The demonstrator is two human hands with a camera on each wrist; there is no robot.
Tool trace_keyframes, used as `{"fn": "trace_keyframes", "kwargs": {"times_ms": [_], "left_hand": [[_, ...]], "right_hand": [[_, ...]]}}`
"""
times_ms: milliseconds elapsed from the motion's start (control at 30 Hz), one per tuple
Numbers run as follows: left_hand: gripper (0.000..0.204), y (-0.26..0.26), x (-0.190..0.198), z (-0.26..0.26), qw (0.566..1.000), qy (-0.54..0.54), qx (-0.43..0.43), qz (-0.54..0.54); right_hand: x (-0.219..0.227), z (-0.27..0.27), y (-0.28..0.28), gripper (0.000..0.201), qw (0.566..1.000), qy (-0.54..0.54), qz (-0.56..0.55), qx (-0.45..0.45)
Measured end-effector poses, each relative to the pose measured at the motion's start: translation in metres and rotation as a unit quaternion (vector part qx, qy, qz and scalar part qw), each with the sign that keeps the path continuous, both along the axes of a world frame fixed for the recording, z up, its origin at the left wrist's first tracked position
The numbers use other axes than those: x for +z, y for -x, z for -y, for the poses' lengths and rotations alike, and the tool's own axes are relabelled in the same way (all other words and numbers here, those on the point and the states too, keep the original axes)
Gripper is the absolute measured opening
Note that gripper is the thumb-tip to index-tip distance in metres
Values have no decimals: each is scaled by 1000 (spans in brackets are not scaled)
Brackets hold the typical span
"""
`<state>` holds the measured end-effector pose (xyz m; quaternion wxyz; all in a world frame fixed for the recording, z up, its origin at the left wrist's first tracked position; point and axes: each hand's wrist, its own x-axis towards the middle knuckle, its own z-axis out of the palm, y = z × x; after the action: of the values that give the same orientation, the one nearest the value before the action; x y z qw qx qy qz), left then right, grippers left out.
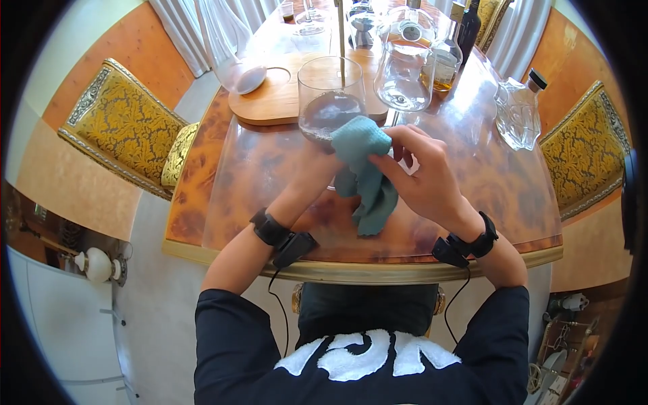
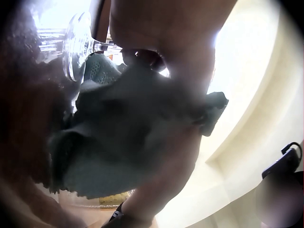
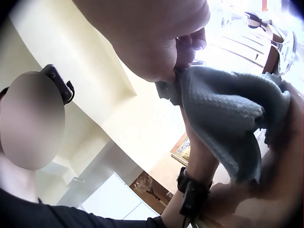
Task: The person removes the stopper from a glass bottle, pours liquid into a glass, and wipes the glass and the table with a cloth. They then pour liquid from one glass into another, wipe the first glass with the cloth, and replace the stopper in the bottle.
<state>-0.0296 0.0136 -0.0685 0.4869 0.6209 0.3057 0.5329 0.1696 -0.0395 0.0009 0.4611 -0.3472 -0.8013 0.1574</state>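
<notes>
My right hand pinches a teal microfibre cloth between thumb and bent fingers, and the cloth hangs down in loose folds. In the right wrist view, those fingertips grip one corner of the cloth. My left hand reaches in from the other side, its fingers hidden behind the cloth, so I cannot tell what they hold. Directly beyond it is a large clear wine glass, its lower bowl overlapped by the cloth. A glass foot and stem show beside the cloth in the left wrist view.
A wooden board lies behind the wine glass, with a thin upright rod near it. Glassware surrounds it: a clear decanter, a faceted decanter at right, and bottles behind. The glossy table's front edge runs beneath my forearms.
</notes>
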Motion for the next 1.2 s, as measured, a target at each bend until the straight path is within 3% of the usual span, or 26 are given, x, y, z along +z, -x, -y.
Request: {"fn": "trace_keyframes", "kwargs": {"times_ms": [67, 133, 233, 267, 333, 367, 467, 633, 700, 767, 867, 933, 967, 1033, 1067, 1200], "left_hand": [[32, 2, 6, 2, 1000, 0, -7, -7], [35, 5, 13, 5, 993, 23, -13, -119], [35, 7, 3, 1, 992, -30, -24, -124], [35, 5, 1, 0, 992, -29, -24, -124], [37, -1, -2, -2, 997, -60, -40, 9], [37, -3, -2, -1, 997, -59, -43, 8], [47, -1, -2, 0, 997, -69, -26, -15], [41, -3, -6, 2, 996, -89, -16, -3], [39, 1, -8, -4, 998, 41, -35, 42], [36, 6, -11, -8, 994, 80, -34, 72], [36, 0, -8, -5, 988, 102, -18, 116], [34, -2, -3, -4, 988, 101, -12, 120], [33, -3, -1, -4, 988, 97, -11, 121], [31, -2, -4, -9, 987, 84, -41, 129], [29, -1, -5, -11, 986, 69, -72, 135], [27, 0, -3, -8, 990, 84, -63, 93]], "right_hand": [[1, -1, 3, 22, 999, -42, 5, 0], [1, -4, 5, 23, 996, -85, 9, 0], [0, -5, 9, 27, 985, -163, 53, 13], [-1, 0, 12, 30, 973, -195, 122, -13], [-4, 4, 15, 37, 947, -232, 220, -43], [-5, 4, 16, 37, 947, -231, 219, -46], [-13, -3, 15, 39, 936, -215, 274, -55], [-36, -17, 1, 28, 976, -202, 86, 4], [-36, -13, -16, 26, 983, -151, 101, -10], [-33, -9, -35, 25, 988, -101, 118, -19], [-32, -10, -74, 22, 971, -59, 219, -80], [-40, -19, -107, 30, 919, -37, 335, -204], [-45, -19, -118, 30, 918, -35, 338, -203], [-53, -19, -131, 38, 869, -100, 393, -283], [-53, -17, -134, 55, 898, 54, 377, -220], [-70, 4, -111, 75, 907, 90, 392, -124]]}}
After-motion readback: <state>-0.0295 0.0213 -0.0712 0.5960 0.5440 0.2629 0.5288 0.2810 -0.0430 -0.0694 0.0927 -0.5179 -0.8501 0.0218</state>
